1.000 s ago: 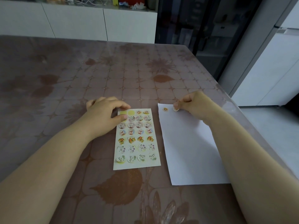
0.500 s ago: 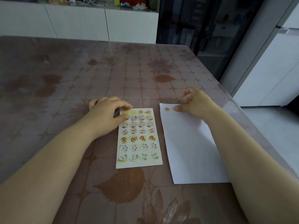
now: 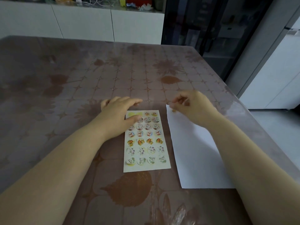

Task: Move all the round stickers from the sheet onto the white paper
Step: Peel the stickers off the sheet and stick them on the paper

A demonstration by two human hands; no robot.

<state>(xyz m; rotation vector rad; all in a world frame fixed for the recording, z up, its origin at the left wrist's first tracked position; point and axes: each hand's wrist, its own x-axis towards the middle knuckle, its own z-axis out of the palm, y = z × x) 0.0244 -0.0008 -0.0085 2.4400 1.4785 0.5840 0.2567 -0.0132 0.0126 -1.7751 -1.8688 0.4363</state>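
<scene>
The sticker sheet lies flat on the table, with several rows of round stickers and bare yellow spots at its top left. My left hand presses straight fingers on that top-left corner. To the right lies the white paper, with one small round sticker near its top-left corner. My right hand hovers just above that corner, fingers loosely curled, and I see nothing between them. The hand hides the paper right beneath it.
The brown patterned table stretches far back and left. Its right edge runs close beside the paper, with floor beyond. White cabinets and a dark glass cabinet stand behind the table.
My right hand pressed a fingertip on the paper beside the placed sticker, then lifted and curled its fingers. My left hand stayed on the sheet.
</scene>
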